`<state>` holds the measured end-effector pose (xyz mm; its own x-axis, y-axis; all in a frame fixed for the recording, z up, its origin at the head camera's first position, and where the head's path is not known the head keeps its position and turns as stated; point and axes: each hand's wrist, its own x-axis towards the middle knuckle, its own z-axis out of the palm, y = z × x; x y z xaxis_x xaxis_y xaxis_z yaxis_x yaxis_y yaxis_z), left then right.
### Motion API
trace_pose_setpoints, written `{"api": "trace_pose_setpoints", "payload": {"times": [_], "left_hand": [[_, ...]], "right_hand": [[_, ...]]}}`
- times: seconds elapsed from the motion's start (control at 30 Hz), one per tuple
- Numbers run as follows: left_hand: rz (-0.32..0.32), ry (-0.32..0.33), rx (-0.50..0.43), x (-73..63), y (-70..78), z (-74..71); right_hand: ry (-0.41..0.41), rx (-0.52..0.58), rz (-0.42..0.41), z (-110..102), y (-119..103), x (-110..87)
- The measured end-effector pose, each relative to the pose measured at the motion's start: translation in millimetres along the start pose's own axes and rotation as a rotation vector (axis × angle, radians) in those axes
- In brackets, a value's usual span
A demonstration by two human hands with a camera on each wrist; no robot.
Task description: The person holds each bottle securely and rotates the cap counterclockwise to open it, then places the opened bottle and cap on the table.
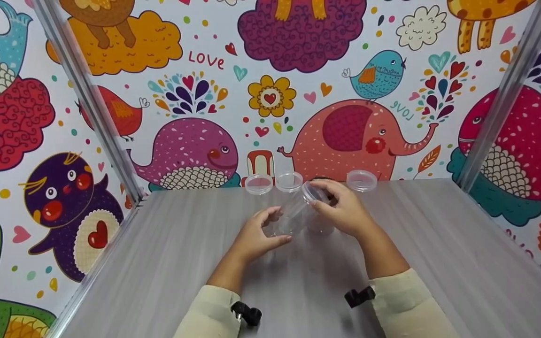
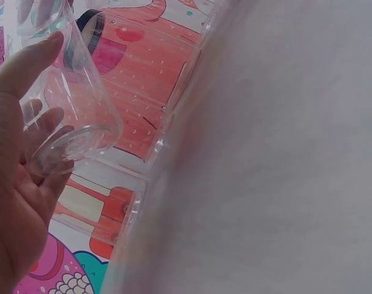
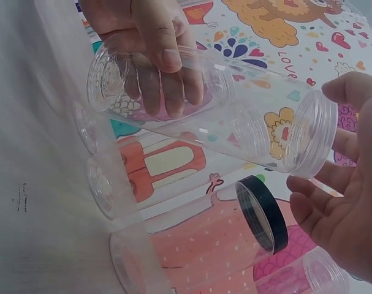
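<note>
A tilted clear plastic jar (image 1: 294, 209) is being held over the counter (image 1: 181, 263), its lower body being pinched by the left grip (image 1: 260, 235), its threaded mouth by the right grip (image 1: 345, 209). A black-lidded jar (image 3: 204, 236) is being partly hidden behind the right grip; two clear jars (image 1: 258, 190) are standing beyond the left grip, another clear jar (image 1: 361, 180) beyond the right.

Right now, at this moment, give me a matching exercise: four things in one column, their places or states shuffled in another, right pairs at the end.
1. left hand
2. right hand
3. black lid
4. held jar

A. tilted between both hands
B. at the held jar's upper end
C. on top of a standing jar
D. at the held jar's lower part

Pairs: 1-D; 2-B; 3-C; 4-A
</note>
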<state>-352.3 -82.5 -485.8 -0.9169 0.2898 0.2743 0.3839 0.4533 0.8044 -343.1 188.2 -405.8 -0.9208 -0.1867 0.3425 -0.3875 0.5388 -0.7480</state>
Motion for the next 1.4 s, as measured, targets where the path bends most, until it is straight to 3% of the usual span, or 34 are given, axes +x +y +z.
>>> {"api": "trace_pose_setpoints", "payload": {"times": [0.23,0.5,0.9,1.4], "left_hand": [[-0.017,0.001,0.019,-1.5,1.1,-0.3],[-0.025,-0.007,0.014,-1.6,3.0,-0.8],[-0.036,-0.009,0.008,-1.8,3.5,-0.7],[-0.023,-0.012,-0.026,-1.5,2.1,0.3]], "right_hand": [[-0.004,0.056,-0.057,0.9,-0.7,1.1],[0.004,0.049,-0.080,-0.8,0.2,1.8],[0.028,-0.045,0.043,-1.3,-2.0,2.7],[0.009,0.099,-0.113,0.9,3.2,1.6]]}}
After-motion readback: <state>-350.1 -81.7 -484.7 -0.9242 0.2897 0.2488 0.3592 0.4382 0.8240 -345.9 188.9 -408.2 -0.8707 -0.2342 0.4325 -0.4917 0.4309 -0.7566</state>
